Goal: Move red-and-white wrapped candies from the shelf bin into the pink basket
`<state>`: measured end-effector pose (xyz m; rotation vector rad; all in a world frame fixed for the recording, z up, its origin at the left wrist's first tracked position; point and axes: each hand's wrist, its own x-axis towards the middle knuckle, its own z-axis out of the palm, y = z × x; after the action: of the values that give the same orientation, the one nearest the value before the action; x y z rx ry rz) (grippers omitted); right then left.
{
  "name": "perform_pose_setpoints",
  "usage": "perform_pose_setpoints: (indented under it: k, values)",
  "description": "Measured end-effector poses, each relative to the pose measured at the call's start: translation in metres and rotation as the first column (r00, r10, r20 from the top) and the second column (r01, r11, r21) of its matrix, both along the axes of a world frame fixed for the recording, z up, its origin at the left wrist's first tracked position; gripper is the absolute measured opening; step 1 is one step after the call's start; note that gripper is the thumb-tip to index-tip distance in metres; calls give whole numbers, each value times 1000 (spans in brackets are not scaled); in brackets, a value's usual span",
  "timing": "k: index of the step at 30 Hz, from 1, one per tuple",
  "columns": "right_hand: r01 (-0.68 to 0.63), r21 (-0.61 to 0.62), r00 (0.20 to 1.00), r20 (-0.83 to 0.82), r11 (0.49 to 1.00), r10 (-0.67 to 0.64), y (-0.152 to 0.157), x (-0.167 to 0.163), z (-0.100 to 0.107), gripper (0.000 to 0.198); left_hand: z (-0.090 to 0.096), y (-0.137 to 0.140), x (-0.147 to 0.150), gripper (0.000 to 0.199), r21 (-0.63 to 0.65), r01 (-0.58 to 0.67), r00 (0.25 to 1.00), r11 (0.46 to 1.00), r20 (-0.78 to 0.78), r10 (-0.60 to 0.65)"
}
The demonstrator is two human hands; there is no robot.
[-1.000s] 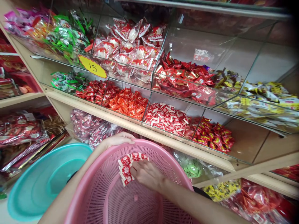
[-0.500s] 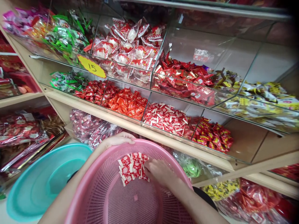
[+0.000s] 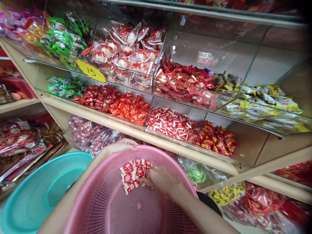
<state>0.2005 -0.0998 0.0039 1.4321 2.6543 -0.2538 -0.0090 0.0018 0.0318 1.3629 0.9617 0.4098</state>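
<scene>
A pink mesh basket [image 3: 80, 198] is tilted toward me in the lower middle. My left hand [image 3: 123, 145] is closed over its far rim, thumb side at the edge. Inside, small red-and-white wrapped candies [image 3: 130, 177] lie in a loose cluster against the far wall. My right hand [image 3: 159, 178] reaches into the basket from the right, fingers curled over the right side of this cluster. The fingertips touch the candies, and the palm side is hidden from me.
Ahead, a clear-fronted shelf holds bins of similar red-and-white candies [image 3: 169, 123], orange-wrapped candies [image 3: 130, 109] and red-wrapped candies [image 3: 216, 138]. A yellow price tag [image 3: 90, 70] reads 15. At left stands a turquoise basin [image 3: 21, 195]. Bagged sweets [image 3: 264, 198] sit below the shelf at right.
My right hand has shifted slightly left over the candy cluster, its fingers now covering more of the right side. My left hand keeps its place on the rim. The whole view has shifted slightly.
</scene>
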Motion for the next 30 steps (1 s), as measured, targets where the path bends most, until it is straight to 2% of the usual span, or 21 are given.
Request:
perform_pose_setpoints:
  k: [6, 10, 14, 22, 26, 30]
  values:
    - [38, 29, 999, 14, 999, -39, -2, 0, 6, 29, 2, -1, 1, 29, -44, 28, 999, 999, 16, -28]
    - [37, 52, 999, 19, 998, -39, -5, -1, 11, 17, 2, 0, 0, 28, -12, 38, 999, 999, 6, -38]
    - [-21, 88, 999, 32, 996, 18, -6, -8, 11, 19, 0, 2, -1, 28, -3, 27, 1000, 1000, -4, -27]
    - [-86, 160, 993, 93, 983, 72, -1, -13, -2, 14, 2, 0, 0, 30, -46, 28, 1000, 999, 8, -28]
    - [-74, 146, 996, 65, 987, 65, 1, -17, -3, 17, 3, -1, 1, 28, -82, 21, 999, 996, 30, -19]
    - [-31, 130, 999, 31, 991, 27, 2, -21, -2, 20, 0, 0, 0, 26, -55, 7, 1000, 998, 20, -5]
